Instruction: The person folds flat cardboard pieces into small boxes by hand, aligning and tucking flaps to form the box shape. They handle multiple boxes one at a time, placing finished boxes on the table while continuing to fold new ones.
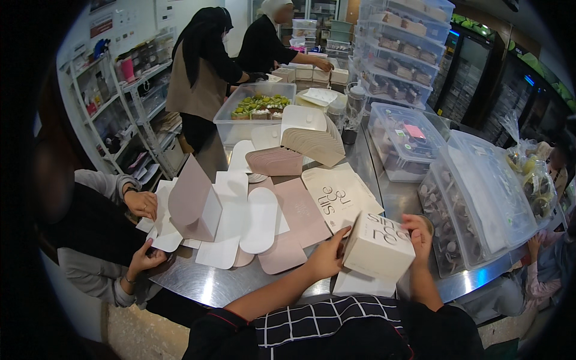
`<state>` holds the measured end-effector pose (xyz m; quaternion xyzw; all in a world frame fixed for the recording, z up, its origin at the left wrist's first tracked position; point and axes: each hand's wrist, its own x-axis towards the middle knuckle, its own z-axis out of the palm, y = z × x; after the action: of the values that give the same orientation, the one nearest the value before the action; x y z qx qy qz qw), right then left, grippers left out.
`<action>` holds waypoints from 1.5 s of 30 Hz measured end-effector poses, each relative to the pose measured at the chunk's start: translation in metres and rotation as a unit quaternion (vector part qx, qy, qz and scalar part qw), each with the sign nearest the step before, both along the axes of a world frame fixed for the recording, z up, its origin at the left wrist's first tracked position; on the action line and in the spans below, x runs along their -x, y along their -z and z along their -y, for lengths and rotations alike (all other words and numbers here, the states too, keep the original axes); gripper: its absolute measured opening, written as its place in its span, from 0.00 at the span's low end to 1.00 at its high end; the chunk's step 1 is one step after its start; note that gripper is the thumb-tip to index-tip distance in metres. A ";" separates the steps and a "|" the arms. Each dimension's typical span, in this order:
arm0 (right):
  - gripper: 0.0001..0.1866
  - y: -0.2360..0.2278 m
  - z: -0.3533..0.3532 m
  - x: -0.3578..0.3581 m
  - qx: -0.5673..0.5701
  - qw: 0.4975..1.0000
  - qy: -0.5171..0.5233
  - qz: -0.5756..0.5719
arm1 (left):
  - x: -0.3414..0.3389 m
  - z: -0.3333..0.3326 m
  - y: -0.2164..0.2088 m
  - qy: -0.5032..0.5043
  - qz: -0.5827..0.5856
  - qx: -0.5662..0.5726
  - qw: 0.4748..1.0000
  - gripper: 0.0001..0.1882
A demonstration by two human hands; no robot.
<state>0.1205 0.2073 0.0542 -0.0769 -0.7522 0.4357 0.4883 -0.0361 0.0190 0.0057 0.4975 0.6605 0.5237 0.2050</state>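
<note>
A cream cardboard box [375,255], folded into shape and printed with dark lettering, is tilted between my two hands above the near edge of the steel table. My left hand [327,257] grips its left side, thumb at the upper corner. Against its right edge, my right hand [420,243] has its fingers curled, partly hidden by the box. Below the box a white flap or sheet [363,284] shows. Just beyond lies a stack of flat cream box blanks [339,191], with pink box blanks [301,210] to its left.
At left, a co-worker's hands [143,204] handle card pieces beside a pink and white box [195,201]. White oval cards [259,221] lie mid-table. Farther back are a tub of green-topped cakes [255,125] and two people. Lidded plastic tubs [480,198] line the right.
</note>
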 end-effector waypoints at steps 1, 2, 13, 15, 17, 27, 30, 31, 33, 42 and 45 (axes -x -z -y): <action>0.25 0.011 0.003 0.004 0.058 0.997 -0.048 -0.020 | -0.001 -0.001 -0.001 -0.015 0.002 -0.021 1.000 0.40; 0.28 0.022 0.005 0.009 0.114 0.989 -0.094 -0.024 | -0.001 0.000 -0.002 -0.030 0.004 -0.042 0.999 0.40; 0.28 0.077 -0.008 0.024 0.490 0.834 -0.230 -0.111 | -0.002 0.001 -0.007 -0.008 0.068 0.031 0.997 0.38; 0.27 0.079 -0.009 0.024 0.516 0.825 -0.208 -0.097 | -0.001 0.001 -0.006 -0.006 0.068 0.028 0.997 0.37; 0.26 0.080 -0.011 0.024 0.517 0.824 -0.216 -0.085 | 0.000 0.000 -0.005 0.001 0.065 0.033 0.997 0.37; 0.23 0.083 -0.015 0.023 0.519 0.829 -0.196 -0.066 | 0.002 0.001 -0.004 0.010 0.076 0.049 0.996 0.35; 0.22 0.079 -0.011 0.021 0.575 0.797 -0.165 -0.087 | 0.002 0.001 -0.003 0.013 0.078 0.057 0.995 0.35; 0.22 0.077 -0.010 0.020 0.600 0.780 -0.151 -0.098 | 0.001 0.000 -0.003 0.013 0.082 0.046 0.996 0.34; 0.22 0.075 -0.009 0.018 0.603 0.781 -0.145 -0.077 | 0.001 -0.001 -0.001 0.016 0.086 0.039 0.995 0.34; 0.22 0.077 -0.011 0.016 0.614 0.775 -0.135 -0.055 | 0.003 -0.001 0.002 0.022 0.082 0.062 0.994 0.35; 0.22 0.076 -0.011 0.016 0.615 0.775 -0.135 -0.051 | 0.002 -0.002 0.001 0.023 0.083 0.049 0.995 0.35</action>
<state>0.1047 0.2181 -0.0218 -0.2364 -0.3000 0.8702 0.3111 -0.0383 0.0211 0.0043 0.4573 0.6543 0.5251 0.2950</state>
